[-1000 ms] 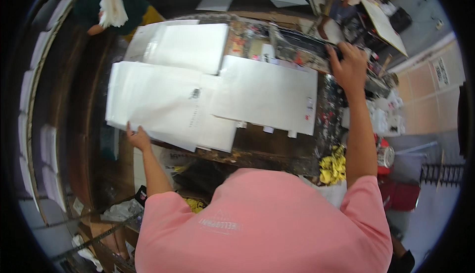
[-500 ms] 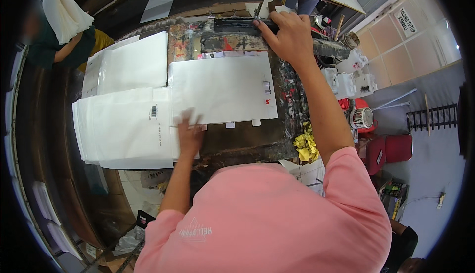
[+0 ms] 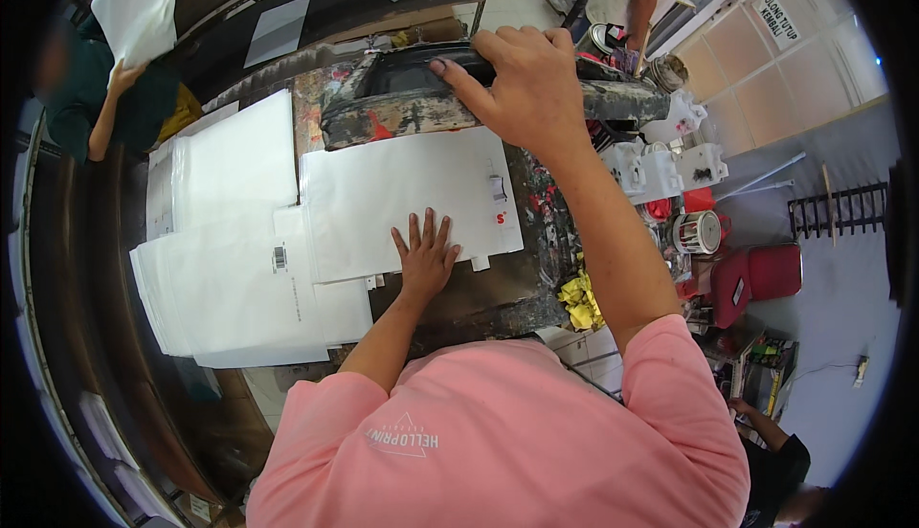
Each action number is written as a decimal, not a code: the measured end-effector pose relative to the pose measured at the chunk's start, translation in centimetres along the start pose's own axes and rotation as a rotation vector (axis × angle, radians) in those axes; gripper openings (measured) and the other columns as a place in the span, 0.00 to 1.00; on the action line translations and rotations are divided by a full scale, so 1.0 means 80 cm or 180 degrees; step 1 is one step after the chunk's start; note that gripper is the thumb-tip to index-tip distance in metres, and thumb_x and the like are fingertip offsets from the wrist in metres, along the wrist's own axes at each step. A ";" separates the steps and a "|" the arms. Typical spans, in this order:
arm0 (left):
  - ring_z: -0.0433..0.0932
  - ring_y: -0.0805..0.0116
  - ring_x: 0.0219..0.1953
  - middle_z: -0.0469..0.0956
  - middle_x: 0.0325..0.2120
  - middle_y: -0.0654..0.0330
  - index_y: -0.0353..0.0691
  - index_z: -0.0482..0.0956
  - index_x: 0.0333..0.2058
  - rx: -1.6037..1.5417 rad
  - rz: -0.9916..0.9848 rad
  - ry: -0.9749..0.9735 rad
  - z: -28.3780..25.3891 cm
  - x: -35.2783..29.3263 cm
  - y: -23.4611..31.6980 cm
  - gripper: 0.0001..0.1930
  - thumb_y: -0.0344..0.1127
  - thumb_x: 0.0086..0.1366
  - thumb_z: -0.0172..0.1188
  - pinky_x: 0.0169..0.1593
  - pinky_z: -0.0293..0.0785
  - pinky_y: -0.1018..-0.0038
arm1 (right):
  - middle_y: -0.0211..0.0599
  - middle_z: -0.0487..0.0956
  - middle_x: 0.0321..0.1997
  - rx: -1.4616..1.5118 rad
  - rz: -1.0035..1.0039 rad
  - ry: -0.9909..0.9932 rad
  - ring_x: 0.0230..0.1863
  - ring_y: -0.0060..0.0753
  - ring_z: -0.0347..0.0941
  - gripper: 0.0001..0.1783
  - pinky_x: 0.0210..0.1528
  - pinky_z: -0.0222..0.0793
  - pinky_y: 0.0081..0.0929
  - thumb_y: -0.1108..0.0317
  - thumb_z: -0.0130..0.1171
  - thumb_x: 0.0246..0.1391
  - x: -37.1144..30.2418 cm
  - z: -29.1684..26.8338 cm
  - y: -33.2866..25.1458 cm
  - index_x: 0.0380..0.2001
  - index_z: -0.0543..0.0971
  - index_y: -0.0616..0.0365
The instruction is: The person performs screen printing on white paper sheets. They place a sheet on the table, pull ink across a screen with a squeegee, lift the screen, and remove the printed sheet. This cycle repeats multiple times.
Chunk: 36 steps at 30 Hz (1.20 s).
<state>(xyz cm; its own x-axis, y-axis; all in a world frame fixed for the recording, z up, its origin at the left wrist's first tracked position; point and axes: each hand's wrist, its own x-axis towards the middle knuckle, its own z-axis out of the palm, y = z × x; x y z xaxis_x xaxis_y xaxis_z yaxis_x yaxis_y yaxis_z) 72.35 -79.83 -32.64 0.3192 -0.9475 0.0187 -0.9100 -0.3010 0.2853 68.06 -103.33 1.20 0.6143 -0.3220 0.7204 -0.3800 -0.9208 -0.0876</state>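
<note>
My left hand [image 3: 426, 262] lies flat with fingers spread on the lower part of a white sheet [image 3: 383, 179]. That sheet has a small red mark and a dark patch near its right edge, and it rests on a dark, ink-stained board [image 3: 469, 300]. My right hand [image 3: 534, 88] is closed over an ink-smeared wooden screen-printing frame [image 3: 383, 126], thumb on its near side; the far fingertips are hidden. Tilted up, the frame stands over the sheet's far edge, black ink showing inside it. Left of the sheet lies a stack of white sheets [image 3: 220, 284], the top one bearing a barcode.
Another white stack [image 3: 239, 150] lies farther back. At the far left a person [image 3: 105, 97] holds white sheets. Right of the board are crumpled yellow paper [image 3: 580, 300], white plastic containers [image 3: 661, 174], a paint can [image 3: 697, 232] and a red chair [image 3: 766, 274].
My left hand has moved right from the stack's edge onto the white sheet and flattened there. The frame has come lower and nearer with my right hand still on it.
</note>
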 end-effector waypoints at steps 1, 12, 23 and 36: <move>0.38 0.39 0.79 0.46 0.78 0.50 0.51 0.59 0.75 0.0007 0.0001 -0.0029 0.001 0.000 -0.001 0.34 0.58 0.77 0.43 0.73 0.25 0.30 | 0.33 0.77 0.24 0.0010 -0.0001 0.0035 0.29 0.37 0.73 0.29 0.46 0.58 0.40 0.38 0.65 0.55 0.000 0.001 0.000 0.27 0.84 0.57; 0.39 0.40 0.79 0.49 0.77 0.49 0.50 0.62 0.73 -0.0013 0.0132 0.0165 0.000 0.004 0.004 0.33 0.59 0.76 0.45 0.73 0.24 0.30 | 0.35 0.79 0.24 -0.0079 -0.0048 0.0047 0.29 0.38 0.74 0.29 0.45 0.57 0.40 0.37 0.64 0.55 -0.005 0.008 0.007 0.28 0.85 0.56; 0.39 0.39 0.79 0.49 0.77 0.49 0.50 0.63 0.73 -0.0252 0.0104 0.0220 -0.001 0.003 0.001 0.34 0.59 0.75 0.48 0.73 0.26 0.29 | 0.37 0.80 0.27 -0.0167 -0.0064 -0.0061 0.33 0.41 0.77 0.30 0.45 0.59 0.43 0.36 0.63 0.57 -0.002 0.009 0.002 0.26 0.83 0.56; 0.45 0.37 0.77 0.52 0.76 0.47 0.50 0.64 0.72 -0.0304 0.0055 0.0471 0.001 -0.004 0.001 0.35 0.60 0.73 0.49 0.71 0.32 0.25 | 0.37 0.80 0.28 -0.0220 -0.0160 -0.0096 0.36 0.42 0.77 0.25 0.45 0.61 0.40 0.43 0.63 0.60 -0.002 0.006 -0.002 0.31 0.84 0.58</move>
<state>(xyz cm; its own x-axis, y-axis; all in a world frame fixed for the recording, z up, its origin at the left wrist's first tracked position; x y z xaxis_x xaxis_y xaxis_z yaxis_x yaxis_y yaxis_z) 72.19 -79.55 -32.67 0.3458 -0.9240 0.1632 -0.8886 -0.2666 0.3733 68.33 -103.22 0.76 0.6540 -0.2833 0.7015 -0.3943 -0.9190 -0.0036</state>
